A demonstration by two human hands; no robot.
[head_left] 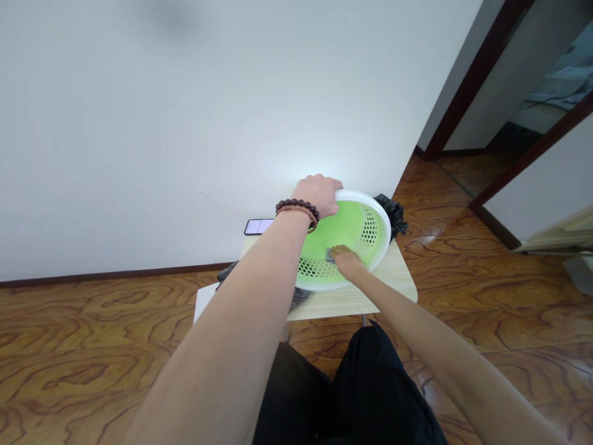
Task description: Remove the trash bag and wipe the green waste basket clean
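- The basket [346, 224] has a smooth, light green inside, a broad white rim [384, 219] and patches of round holes [369, 226].
- It is over the pale wood-grain table [397, 285], its open mouth facing the wearer.
- The left hand [319, 193] grips the far rim.
- The right hand [346, 261], inside the basket, holds a small grey piece [330, 255].

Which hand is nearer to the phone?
Left. The left hand is on the rim of the basket, right of the phone. The right hand is farther right, inside the basket.
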